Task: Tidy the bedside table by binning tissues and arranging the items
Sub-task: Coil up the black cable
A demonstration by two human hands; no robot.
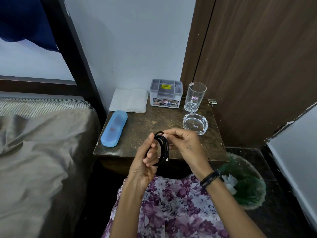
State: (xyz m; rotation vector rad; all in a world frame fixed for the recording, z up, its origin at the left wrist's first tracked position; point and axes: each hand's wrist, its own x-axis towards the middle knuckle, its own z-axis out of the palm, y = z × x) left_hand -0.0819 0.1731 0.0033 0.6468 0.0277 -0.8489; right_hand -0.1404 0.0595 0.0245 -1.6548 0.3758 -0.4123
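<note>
Both hands raised over front edge of table, nearest lens. Left hand (147, 158) curled round coil of thin black cable (162, 148), fingers closed on lower loops, thumb up along coil's far side. Right hand (184, 145) w/ thumb and forefinger pinched together on top of same coil; remaining fingers loosely bent. Small white end piece visible at coil's lower right; cannot tell what sort of connector.

Beyond fingertips, on dark worn wooden bedside table (142, 124):
- left of left-hand fingers: pale blue translucent plastic case (114, 128), long, lid shut, lying near table's left edge.
- further back, left: flat folded white tissue or napkin (128, 102), against wall.
- straight beyond fingers: grey plastic compartmented organiser box (166, 92), yellow price sticker inside.
- right of right-hand fingers: clear glass ashtray (195, 123); just behind it, upright clear drinking glass (195, 97), apparently nothing in it.

Below right wrist, off table: round bin lined w/ green plastic bag (247, 186), crumpled white tissue (229, 182) inside.

Progress (judged): binning largely done, since no crumpled tissue seen on tabletop; folded white sheet at back prob. kept as is, though uncertain. Items already set along table's edges. Step in hand: winding cable into neat coil. Left to do: set coil down, e.g. in organiser or on bare centre of table.
</note>
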